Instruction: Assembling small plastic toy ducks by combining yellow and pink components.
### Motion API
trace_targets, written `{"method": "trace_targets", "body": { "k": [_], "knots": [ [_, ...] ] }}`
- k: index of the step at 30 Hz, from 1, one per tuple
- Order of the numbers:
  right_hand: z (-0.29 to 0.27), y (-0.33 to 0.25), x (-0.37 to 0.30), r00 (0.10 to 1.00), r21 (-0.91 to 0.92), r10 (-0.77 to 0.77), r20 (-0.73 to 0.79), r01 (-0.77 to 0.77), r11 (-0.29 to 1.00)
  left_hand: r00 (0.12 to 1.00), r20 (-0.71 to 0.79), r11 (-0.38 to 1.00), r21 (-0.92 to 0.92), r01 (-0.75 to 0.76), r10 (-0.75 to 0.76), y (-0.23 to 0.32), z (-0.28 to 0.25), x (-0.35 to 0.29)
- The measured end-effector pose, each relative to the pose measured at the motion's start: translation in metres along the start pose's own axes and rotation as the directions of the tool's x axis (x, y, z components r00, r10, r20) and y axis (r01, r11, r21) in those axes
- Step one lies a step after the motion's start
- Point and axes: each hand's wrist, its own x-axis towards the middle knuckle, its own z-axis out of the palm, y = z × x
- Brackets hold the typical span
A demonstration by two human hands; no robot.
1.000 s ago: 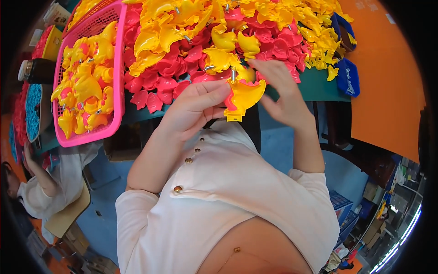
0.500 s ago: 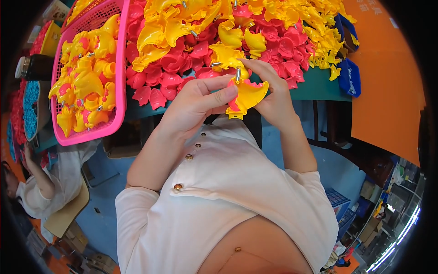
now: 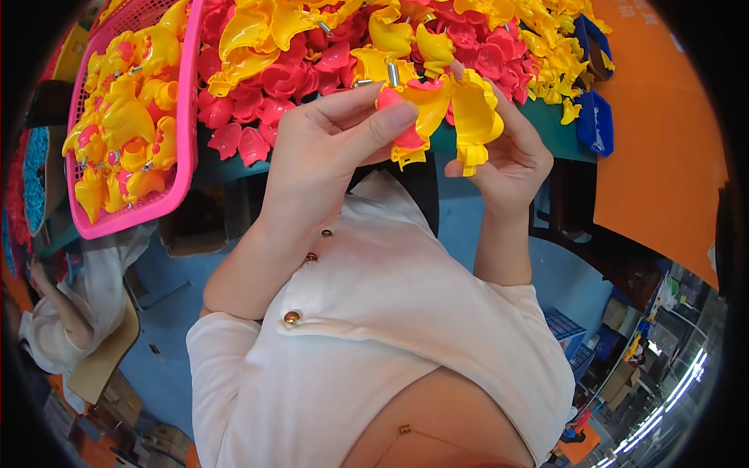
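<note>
My left hand (image 3: 312, 152) is closed on a yellow plastic shell half (image 3: 431, 117), its hollow side showing. The thumb presses a pink-red plastic piece (image 3: 390, 98) set in that half, and a small metal cylinder (image 3: 393, 74) stands up by its top edge. To the right, my right hand (image 3: 516, 171) grips a second yellow shell half (image 3: 473, 117) between thumb and fingers. The two halves are side by side, very close; whether they touch I cannot tell. Just beyond lie loose yellow shells (image 3: 392, 35) and pink-red cupped pieces (image 3: 285, 82).
On the left stands a pink basket (image 3: 187, 117) filled with yellow figures. Two small blue trays, one holding small metal parts (image 3: 599, 129), sit by the orange surface (image 3: 655, 156) at right. A co-worker's arm (image 3: 62, 304) shows at far left.
My right hand has moved right and now holds a second yellow shell half beside the first. The left hand keeps its half, raised slightly. The whole view has shifted a little.
</note>
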Motion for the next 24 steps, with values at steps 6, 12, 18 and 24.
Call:
{"method": "trace_targets", "body": {
  "k": [6, 12, 18, 24],
  "knots": [
    [-0.0011, 0.0043, -0.0013, 0.999, -0.056, -0.031, 0.013, 0.032, 0.998, 0.999, -0.011, 0.999, 0.000, -0.041, 0.041, 0.0027, 0.0035, -0.0027],
    [-0.0038, 0.0056, -0.0004, 0.993, -0.068, -0.091, 0.076, 0.096, 0.993, 0.997, 0.014, 0.996, 0.037, -0.076, 0.076, 0.0021, 0.0057, -0.0027],
    [-0.0003, 0.0004, -0.0001, 0.996, -0.108, -0.063, 0.063, 0.070, 0.992, 0.992, 0.026, 0.989, 0.078, -0.122, 0.120, 0.0053, 0.0090, -0.0036],
    [-0.0047, 0.0012, 0.0026, 0.985, -0.191, -0.112, 0.130, 0.136, 0.972, 0.989, 0.032, 0.985, 0.100, -0.144, 0.141, 0.0064, 0.0091, -0.0026]
  ]
}}
